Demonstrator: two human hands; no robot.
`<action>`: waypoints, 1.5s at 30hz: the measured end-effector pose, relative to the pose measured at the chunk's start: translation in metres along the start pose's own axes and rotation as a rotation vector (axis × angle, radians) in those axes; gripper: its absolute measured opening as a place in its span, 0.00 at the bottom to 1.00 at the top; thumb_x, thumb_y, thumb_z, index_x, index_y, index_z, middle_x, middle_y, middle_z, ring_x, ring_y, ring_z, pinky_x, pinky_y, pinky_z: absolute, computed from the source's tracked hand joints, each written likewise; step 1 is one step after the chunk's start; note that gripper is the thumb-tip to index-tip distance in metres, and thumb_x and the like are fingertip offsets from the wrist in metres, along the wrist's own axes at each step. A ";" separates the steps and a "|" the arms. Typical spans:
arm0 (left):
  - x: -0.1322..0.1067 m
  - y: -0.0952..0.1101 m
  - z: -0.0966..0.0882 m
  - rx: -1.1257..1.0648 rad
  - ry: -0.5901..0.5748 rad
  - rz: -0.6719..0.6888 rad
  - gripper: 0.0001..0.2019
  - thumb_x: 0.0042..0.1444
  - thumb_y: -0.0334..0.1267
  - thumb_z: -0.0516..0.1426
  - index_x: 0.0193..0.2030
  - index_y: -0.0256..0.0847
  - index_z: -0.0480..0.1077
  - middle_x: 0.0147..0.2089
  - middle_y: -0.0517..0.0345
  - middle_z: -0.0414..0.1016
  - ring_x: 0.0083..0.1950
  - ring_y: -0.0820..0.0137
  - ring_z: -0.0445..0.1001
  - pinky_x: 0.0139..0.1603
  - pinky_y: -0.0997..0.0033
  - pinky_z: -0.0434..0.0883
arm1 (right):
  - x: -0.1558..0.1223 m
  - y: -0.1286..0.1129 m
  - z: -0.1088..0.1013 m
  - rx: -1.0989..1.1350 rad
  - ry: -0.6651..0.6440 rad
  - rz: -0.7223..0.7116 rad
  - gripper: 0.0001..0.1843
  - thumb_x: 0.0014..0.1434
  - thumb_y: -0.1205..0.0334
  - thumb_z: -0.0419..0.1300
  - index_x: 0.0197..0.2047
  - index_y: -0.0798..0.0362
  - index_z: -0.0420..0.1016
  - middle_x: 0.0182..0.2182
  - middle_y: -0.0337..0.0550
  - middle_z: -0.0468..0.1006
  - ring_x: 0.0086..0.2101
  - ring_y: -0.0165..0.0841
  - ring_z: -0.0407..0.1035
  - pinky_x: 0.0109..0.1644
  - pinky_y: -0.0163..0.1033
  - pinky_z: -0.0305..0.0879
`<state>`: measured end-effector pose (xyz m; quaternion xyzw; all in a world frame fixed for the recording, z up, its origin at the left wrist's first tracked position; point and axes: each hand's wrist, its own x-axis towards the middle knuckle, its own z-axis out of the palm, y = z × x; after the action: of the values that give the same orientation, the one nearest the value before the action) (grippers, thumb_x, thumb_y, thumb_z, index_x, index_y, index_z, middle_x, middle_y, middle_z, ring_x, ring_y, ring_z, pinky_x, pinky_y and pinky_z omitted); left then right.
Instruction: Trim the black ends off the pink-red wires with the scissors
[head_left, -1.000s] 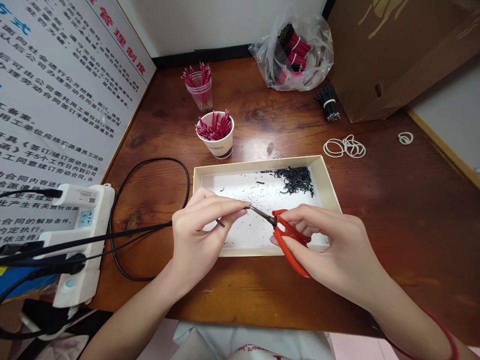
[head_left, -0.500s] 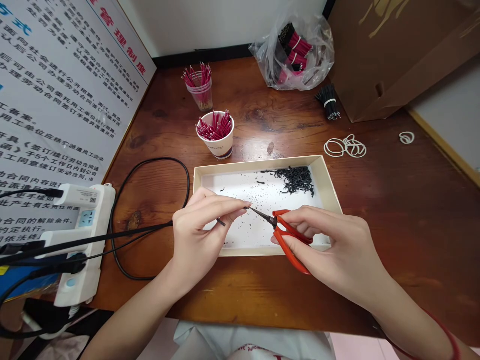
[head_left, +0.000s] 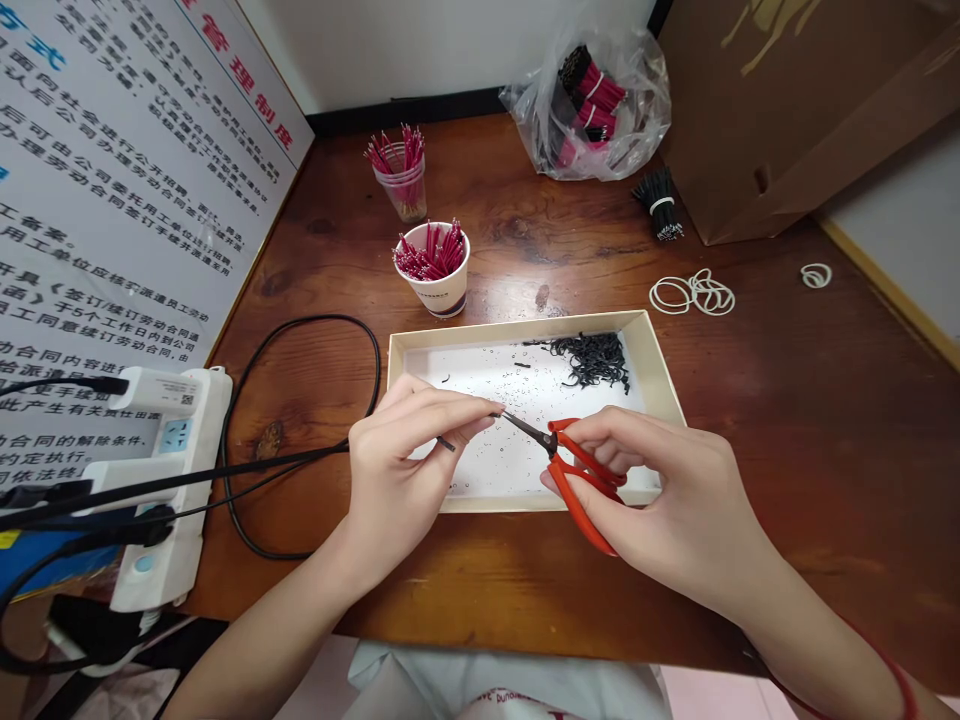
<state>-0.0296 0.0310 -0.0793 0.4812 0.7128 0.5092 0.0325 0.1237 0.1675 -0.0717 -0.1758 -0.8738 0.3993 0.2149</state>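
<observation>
the short black wire (head_left: pixel 446 443) is mostly hidden inside the left hand (head_left: pixel 409 460), pinched between thumb and fingers, its far end hard to make out at the tips of the red-handled scissors (head_left: pixel 577 505). the curled right hand (head_left: pixel 660 490) grips those scissors. under both hands lies a shallow cardboard tray (head_left: pixel 525 328) with a heap of black wire bits (head_left: pixel 589 360); beyond stands a paper cup (head_left: pixel 431 270) of red wires.

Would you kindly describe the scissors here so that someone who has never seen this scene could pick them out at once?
On the wooden desk, find the shallow white-bottomed tray. Above it, the right hand grips small scissors with orange-red handles, their dark pointed blades reaching toward a short black wire in the left hand. They are the only scissors in view.
</observation>
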 end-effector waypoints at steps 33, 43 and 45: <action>0.000 0.001 0.000 -0.007 0.000 -0.013 0.13 0.58 0.22 0.61 0.39 0.45 0.81 0.35 0.62 0.85 0.34 0.72 0.75 0.38 0.68 0.70 | -0.001 0.001 -0.002 0.024 -0.046 0.018 0.06 0.59 0.71 0.60 0.32 0.51 0.73 0.20 0.34 0.70 0.20 0.25 0.60 0.23 0.32 0.62; -0.001 0.001 -0.001 -0.007 -0.012 -0.028 0.13 0.59 0.23 0.60 0.39 0.47 0.82 0.36 0.60 0.85 0.35 0.70 0.75 0.38 0.65 0.70 | 0.000 0.000 -0.001 0.005 -0.002 0.045 0.05 0.56 0.68 0.64 0.31 0.51 0.72 0.20 0.34 0.72 0.20 0.25 0.62 0.23 0.32 0.64; -0.001 0.000 -0.001 -0.006 -0.015 -0.023 0.13 0.59 0.23 0.60 0.39 0.46 0.82 0.36 0.60 0.85 0.35 0.70 0.75 0.39 0.66 0.70 | 0.000 -0.001 -0.001 0.010 0.002 0.037 0.07 0.55 0.69 0.64 0.30 0.50 0.70 0.20 0.33 0.71 0.20 0.25 0.61 0.23 0.32 0.63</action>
<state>-0.0294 0.0300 -0.0788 0.4768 0.7165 0.5072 0.0451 0.1239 0.1680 -0.0704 -0.1912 -0.8683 0.4071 0.2093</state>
